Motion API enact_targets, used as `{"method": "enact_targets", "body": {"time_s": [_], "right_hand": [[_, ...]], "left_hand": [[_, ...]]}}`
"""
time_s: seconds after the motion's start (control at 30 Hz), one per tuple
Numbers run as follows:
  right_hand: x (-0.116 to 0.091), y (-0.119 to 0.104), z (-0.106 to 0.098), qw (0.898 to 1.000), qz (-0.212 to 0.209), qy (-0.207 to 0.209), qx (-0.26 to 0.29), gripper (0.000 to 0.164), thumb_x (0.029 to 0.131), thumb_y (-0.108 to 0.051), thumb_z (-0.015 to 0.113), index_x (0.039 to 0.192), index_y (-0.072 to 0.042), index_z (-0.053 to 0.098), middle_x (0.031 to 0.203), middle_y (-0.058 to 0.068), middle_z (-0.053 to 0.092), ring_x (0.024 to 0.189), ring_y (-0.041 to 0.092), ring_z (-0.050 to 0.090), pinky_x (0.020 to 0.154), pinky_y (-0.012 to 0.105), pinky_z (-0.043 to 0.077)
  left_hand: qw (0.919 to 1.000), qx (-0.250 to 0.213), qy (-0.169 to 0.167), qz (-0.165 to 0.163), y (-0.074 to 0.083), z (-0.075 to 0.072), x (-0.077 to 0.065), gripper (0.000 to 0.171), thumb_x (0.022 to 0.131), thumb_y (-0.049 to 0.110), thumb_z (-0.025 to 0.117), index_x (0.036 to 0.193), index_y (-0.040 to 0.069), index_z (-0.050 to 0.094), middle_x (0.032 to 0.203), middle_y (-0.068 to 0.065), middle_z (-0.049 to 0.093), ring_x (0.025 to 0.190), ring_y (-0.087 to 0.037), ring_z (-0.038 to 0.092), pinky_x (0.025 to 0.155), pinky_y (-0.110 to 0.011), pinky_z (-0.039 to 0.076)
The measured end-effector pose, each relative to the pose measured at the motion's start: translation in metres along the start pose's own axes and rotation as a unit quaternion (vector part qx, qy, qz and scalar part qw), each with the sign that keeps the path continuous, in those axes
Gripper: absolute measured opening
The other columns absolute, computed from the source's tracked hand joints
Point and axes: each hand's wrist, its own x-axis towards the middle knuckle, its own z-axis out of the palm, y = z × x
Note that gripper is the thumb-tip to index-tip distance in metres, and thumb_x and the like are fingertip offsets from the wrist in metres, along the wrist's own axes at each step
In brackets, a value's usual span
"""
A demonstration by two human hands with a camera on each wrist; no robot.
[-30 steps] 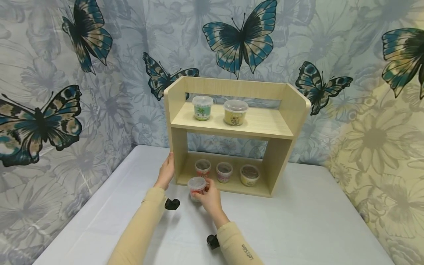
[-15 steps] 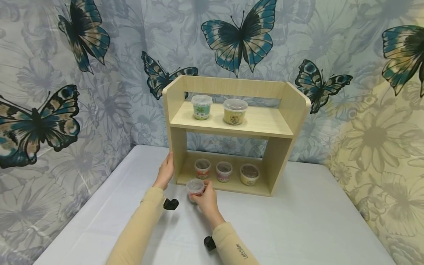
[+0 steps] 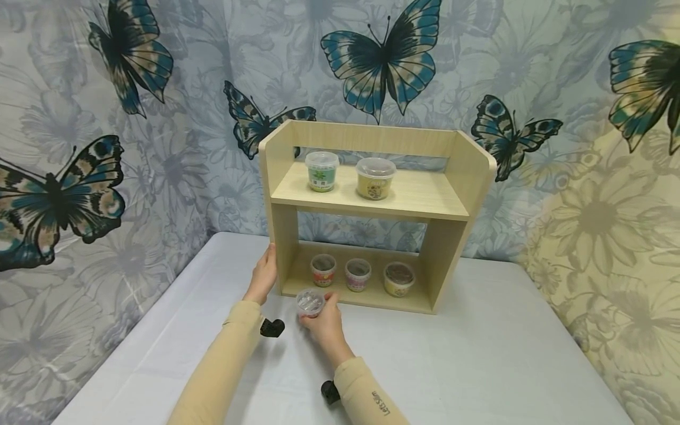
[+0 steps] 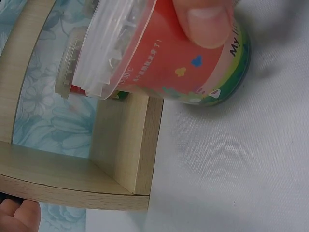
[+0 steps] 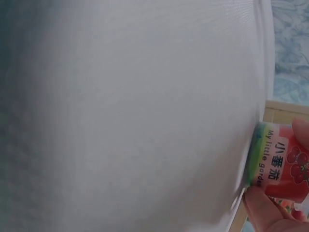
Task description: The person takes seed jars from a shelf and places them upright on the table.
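My right hand (image 3: 326, 327) holds a small red plastic cup (image 3: 310, 301) with a clear lid, in front of the shelf's lower left corner. Its label shows tomatoes and the words "My little garden" in the right wrist view, where the cup's green base (image 5: 255, 154) is right at the tablecloth. In the left wrist view a thumb presses the red side of this cup (image 4: 159, 63). My left hand (image 3: 261, 276) rests along the outer left side of the wooden shelf (image 3: 425, 189), fingers extended upward.
On the lower board stand a red cup (image 3: 323, 271), a purple cup (image 3: 358, 275) and a yellow cup (image 3: 399, 280). The upper board bears a green cup (image 3: 321, 173) and a wider yellow tub (image 3: 375, 179). A white cloth (image 3: 478, 354) covers the table.
My right hand has moved the red cup slightly left and nearer me, its lid now facing up toward the head camera. My left hand stays at the shelf's side.
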Motion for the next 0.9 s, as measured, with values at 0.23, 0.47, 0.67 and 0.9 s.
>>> {"method": "enact_targets", "body": {"time_s": [0.23, 0.47, 0.67, 0.9], "right_hand": [[0.0, -0.003, -0.008, 0.999, 0.014, -0.036, -0.012, 0.074, 0.06, -0.007, 0.088, 0.113, 0.001, 0.036, 0.106, 0.028, 0.056, 0.103, 0.041, 0.054, 0.084, 0.05, 0.046], [0.002, -0.017, -0.037, 0.995, -0.017, -0.095, 0.006, 0.092, 0.064, -0.012, 0.086, 0.133, 0.008, 0.029, 0.121, 0.03, 0.047, 0.114, 0.043, 0.046, 0.092, 0.052, 0.04], [0.013, -0.049, -0.076, 0.989, -0.106, -0.084, 0.058, 0.082, 0.075, -0.012, 0.08, 0.137, 0.005, 0.029, 0.136, 0.024, 0.036, 0.124, 0.04, 0.036, 0.102, 0.045, 0.034], [0.025, -0.086, -0.12, 0.974, -0.224, -0.015, 0.025, 0.081, 0.077, -0.018, 0.078, 0.138, 0.002, 0.03, 0.138, 0.017, 0.036, 0.128, 0.03, 0.035, 0.103, 0.036, 0.033]], "left_hand": [[1.0, -0.004, -0.001, 0.004, 0.001, 0.001, 0.0, 0.087, 0.085, 0.074, 0.013, 0.15, 0.015, 0.014, 0.152, -0.007, 0.015, 0.137, -0.033, 0.014, 0.109, -0.05, 0.014], [1.0, -0.004, -0.004, -0.005, -0.001, -0.001, 0.001, 0.086, 0.085, 0.074, 0.012, 0.15, 0.018, 0.013, 0.153, -0.007, 0.014, 0.136, -0.034, 0.014, 0.108, -0.052, 0.014], [0.9999, 0.002, -0.01, -0.005, 0.0, -0.003, 0.001, 0.087, 0.085, 0.074, 0.012, 0.15, 0.017, 0.012, 0.152, -0.01, 0.014, 0.135, -0.038, 0.015, 0.106, -0.056, 0.015], [0.9998, -0.004, -0.02, -0.006, -0.003, -0.003, 0.002, 0.088, 0.085, 0.074, 0.012, 0.151, 0.016, 0.01, 0.153, -0.009, 0.012, 0.136, -0.035, 0.012, 0.108, -0.054, 0.013]]}}
